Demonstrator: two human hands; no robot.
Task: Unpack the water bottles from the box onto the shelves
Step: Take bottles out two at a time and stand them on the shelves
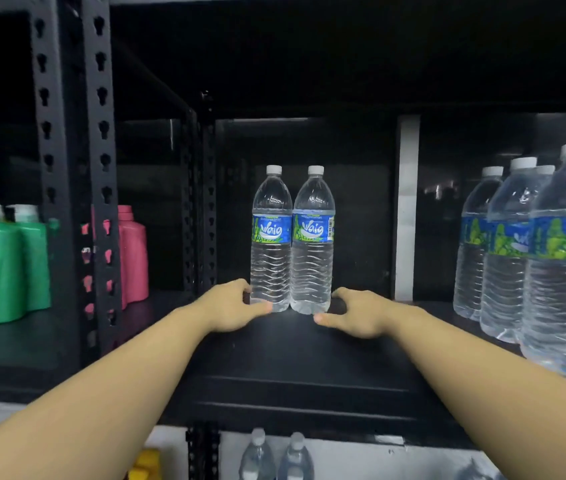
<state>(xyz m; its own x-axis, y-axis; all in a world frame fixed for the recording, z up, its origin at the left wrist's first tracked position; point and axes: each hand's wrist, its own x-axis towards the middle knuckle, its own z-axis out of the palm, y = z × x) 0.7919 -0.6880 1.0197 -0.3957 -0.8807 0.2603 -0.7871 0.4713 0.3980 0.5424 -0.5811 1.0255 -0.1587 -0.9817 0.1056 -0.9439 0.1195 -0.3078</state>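
Standing upright, caps up: two water bottles [291,244] between hands.

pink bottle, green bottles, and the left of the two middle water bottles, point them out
pink bottle [133,258], head view, on its body.
green bottles [4,268], head view, on the front one's body.
left middle water bottle [271,230], head view, on its blue label.

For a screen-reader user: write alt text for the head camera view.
Two hands, left hand and right hand, flank the bases of two upright water bottles standing side by side on a black shelf. More water bottles stand at right; green bottles and pink bottles sit at left.
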